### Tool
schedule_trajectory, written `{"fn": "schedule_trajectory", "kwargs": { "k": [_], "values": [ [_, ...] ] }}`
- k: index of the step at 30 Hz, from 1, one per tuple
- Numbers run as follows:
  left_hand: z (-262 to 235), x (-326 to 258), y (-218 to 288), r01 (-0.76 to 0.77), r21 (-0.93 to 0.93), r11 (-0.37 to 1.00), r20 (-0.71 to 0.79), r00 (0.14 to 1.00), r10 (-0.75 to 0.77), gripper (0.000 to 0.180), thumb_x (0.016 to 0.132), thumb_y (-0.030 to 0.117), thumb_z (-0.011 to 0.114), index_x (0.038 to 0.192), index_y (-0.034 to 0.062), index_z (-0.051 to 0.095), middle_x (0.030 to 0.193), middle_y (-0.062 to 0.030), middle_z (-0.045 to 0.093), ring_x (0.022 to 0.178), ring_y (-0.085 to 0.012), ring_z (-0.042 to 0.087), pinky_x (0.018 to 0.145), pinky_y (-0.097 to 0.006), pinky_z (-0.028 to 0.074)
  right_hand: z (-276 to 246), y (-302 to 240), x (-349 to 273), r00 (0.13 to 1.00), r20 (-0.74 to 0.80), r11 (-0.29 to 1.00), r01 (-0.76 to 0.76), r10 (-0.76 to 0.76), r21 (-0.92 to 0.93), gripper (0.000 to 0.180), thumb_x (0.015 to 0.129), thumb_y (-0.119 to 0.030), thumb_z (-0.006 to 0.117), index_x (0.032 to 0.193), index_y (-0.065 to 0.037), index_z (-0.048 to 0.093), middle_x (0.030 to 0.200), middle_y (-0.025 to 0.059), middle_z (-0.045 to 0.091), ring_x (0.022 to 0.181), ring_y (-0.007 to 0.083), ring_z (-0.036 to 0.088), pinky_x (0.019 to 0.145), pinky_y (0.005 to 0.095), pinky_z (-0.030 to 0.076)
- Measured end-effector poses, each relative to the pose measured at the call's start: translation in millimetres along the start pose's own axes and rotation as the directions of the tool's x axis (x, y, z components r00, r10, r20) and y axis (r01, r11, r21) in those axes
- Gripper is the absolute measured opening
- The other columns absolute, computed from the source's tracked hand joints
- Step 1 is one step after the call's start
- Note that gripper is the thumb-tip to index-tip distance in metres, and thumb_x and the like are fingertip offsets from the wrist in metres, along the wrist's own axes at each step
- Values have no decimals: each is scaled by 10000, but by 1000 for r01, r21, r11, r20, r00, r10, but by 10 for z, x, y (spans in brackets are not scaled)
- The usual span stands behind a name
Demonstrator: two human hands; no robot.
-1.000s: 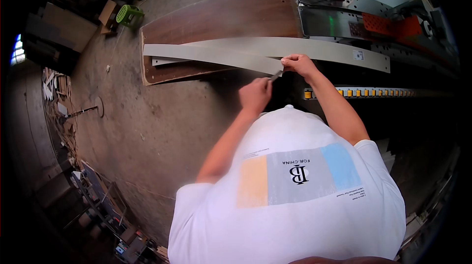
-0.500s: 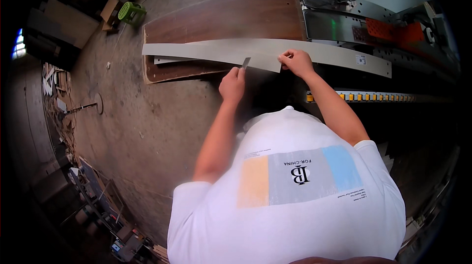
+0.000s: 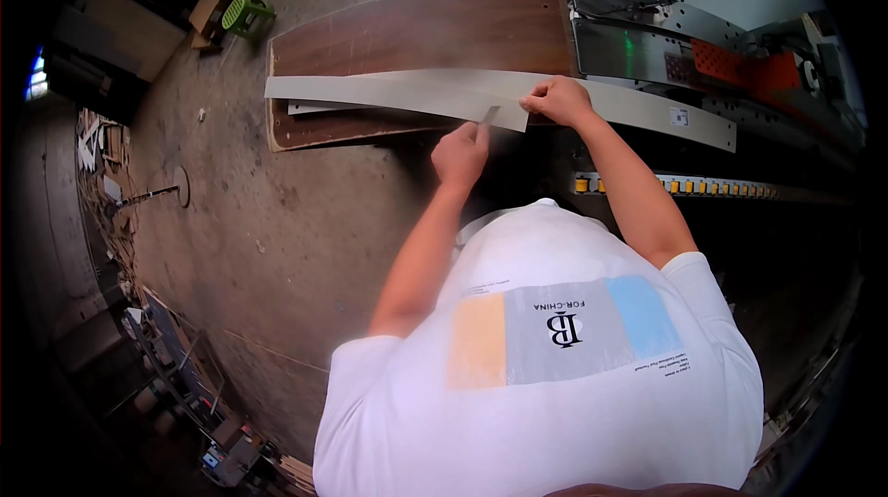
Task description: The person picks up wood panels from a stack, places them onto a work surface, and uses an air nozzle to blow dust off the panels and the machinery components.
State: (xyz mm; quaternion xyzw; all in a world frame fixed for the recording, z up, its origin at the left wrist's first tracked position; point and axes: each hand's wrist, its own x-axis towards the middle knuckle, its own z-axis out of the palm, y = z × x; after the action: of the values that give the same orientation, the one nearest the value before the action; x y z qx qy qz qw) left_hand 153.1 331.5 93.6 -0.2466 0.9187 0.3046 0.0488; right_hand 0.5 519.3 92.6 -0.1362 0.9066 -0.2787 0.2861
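Off-white strip (image 3: 370, 93): end pinched, flat tool at the near edge

Nearest to us is our white shirt (image 3: 592, 432); we should keep loose cloth back from the work. To do this step well, in our judgement, we brace the strip's right end firmly, hold the flat tool (image 3: 492, 115) at a steady, shallow angle, apply light and even pressure, and keep our fingertips out of the tool's line.

Left hand (image 3: 460, 156): closed around the tool, with its end projecting over the strip's near edge. We cannot tell whether metal and strip touch, because the tool is blurred.

Right hand (image 3: 560, 101): thumb and forefinger drawn into a narrow pinch at the strip's right end, the other fingers curled.

The strip lies in front of us, running leftward from this pinch and partly overlapping a longer strip (image 3: 638, 106), which bears a label near its right end. A brown board (image 3: 416, 30) lies under their left portions and extends beyond them. Farther off, we note a steel machine bed (image 3: 606, 39) to the right, a red perforated guard (image 3: 726, 64) on it, and a green stool (image 3: 248, 18) on the floor to the left.
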Motion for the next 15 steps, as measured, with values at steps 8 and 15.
{"fn": "schedule_trajectory", "kwargs": {
  "k": [8,15],
  "values": [
    [119,-99,158,-81,51,995,37,996,79,382,966,444,598,830,105,710,788,-168,703,804,-411,685,699,-503,529,-28,53,51,999,31,1000,11,-11,-14,376,782,-502,756,941,-171,839,918,59,791,893,242,747,826,372,563],
    [331,-262,294,-223,38,974,61,974,220,355,971,395,618,774,105,673,744,-153,680,745,-404,672,650,-516,510,-37,49,72,999,34,1000,1,-1,-19,397,770,-524,757,956,-182,840,959,83,789,927,270,742,847,391,563]
  ]
}}
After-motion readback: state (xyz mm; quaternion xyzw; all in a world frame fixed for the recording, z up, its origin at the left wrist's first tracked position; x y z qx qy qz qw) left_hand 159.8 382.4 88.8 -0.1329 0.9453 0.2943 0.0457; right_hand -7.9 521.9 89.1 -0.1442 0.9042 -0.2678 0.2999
